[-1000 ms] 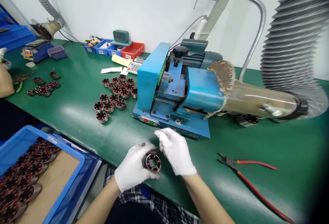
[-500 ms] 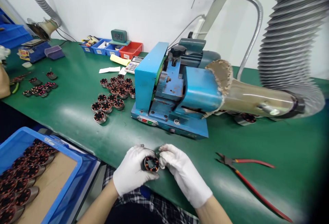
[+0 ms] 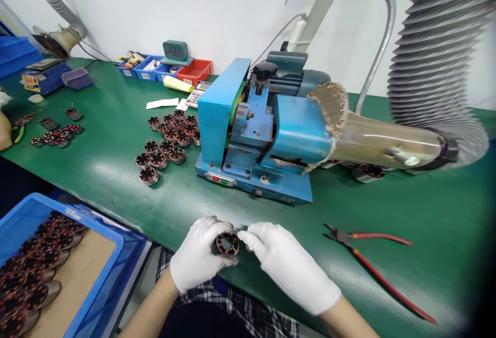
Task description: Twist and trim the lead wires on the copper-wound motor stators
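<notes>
My left hand (image 3: 199, 255), in a white glove, is closed around a motor stator (image 3: 227, 244). Its open round end, with copper windings and dark slots, faces me. Just to the right, my gloved right hand (image 3: 281, 255) is closed in a pinch, thumb and fingertips beside the stator's rim. Whatever lies between those fingertips is too small to make out. More stators (image 3: 170, 139) stand in a group on the green table, left of the blue machine (image 3: 251, 141).
Red-handled cutting pliers (image 3: 372, 260) lie open at right. A blue crate (image 3: 112, 247) with rows of stators is at lower left. A ribbed duct (image 3: 430, 59) meets the machine. Small bins (image 3: 196, 72) and a calculator (image 3: 197, 95) stand behind. A co-worker's arm (image 3: 4, 128) shows far left.
My right hand has turned and its wrist has shifted right, while its fingertips stay beside the stator. The left hand keeps its grip. The view has shifted slightly.
</notes>
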{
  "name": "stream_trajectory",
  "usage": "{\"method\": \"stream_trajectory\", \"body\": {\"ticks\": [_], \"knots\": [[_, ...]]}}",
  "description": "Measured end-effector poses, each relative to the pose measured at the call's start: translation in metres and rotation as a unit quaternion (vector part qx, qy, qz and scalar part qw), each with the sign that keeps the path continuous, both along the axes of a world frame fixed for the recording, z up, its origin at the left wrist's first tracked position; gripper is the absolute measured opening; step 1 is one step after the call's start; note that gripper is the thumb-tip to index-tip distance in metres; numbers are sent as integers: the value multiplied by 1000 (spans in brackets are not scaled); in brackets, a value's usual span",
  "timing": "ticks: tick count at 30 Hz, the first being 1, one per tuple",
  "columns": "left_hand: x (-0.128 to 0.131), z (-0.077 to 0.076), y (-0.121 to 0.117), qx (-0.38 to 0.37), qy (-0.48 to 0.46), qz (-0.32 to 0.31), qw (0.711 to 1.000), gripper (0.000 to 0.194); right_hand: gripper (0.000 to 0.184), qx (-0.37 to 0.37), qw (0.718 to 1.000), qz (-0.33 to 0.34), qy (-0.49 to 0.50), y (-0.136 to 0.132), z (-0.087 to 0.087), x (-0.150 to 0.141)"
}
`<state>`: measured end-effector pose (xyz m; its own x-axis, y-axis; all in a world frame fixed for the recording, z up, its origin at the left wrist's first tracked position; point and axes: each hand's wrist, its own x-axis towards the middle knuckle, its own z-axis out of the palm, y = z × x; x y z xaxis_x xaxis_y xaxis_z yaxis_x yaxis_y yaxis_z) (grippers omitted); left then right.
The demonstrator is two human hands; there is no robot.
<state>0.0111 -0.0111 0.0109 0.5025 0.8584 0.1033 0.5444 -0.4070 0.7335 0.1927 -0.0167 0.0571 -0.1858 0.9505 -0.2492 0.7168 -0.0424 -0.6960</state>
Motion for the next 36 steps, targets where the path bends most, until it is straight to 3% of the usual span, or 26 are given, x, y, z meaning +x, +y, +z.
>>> {"method": "stream_trajectory", "body": {"ticks": [1,3,4,6,10,15,19,25,28,31,33,36], "knots": [[0,0,0,5,2,-3,1000,51,35,-87,986,-18,143,3,-2,1],[0,1,0,-1,7,-4,1000,51,37,-217,899,-62,375,9,-8,0],[0,1,1,-9,9,-3,1000,51,38,-246,859,-81,441,10,-11,-1],[0,4,2,-32,10,-1,999,50,39,-254,828,-100,489,11,-18,-3],[2,9,4,-70,9,-4,997,39,36,-254,838,-130,465,6,-22,-3],[3,16,5,-86,23,-12,996,31,35,-224,926,-140,271,-8,-21,4],[1,17,5,-100,29,-21,994,41,30,-224,924,-131,280,-14,-25,6],[-2,15,7,-81,15,-50,995,40,22,-34,961,-153,228,-5,-23,4],[-2,17,8,-70,10,-77,995,39,24,-107,927,-173,316,-2,-26,1],[-1,19,7,-69,19,-87,994,42,30,-207,839,-221,451,-4,-29,-4],[-1,19,5,-73,18,-88,993,39,33,-215,799,-254,501,-6,-28,-7],[-1,17,2,-84,2,-83,993,24,34,-220,773,-265,533,-8,-26,-11]]}}
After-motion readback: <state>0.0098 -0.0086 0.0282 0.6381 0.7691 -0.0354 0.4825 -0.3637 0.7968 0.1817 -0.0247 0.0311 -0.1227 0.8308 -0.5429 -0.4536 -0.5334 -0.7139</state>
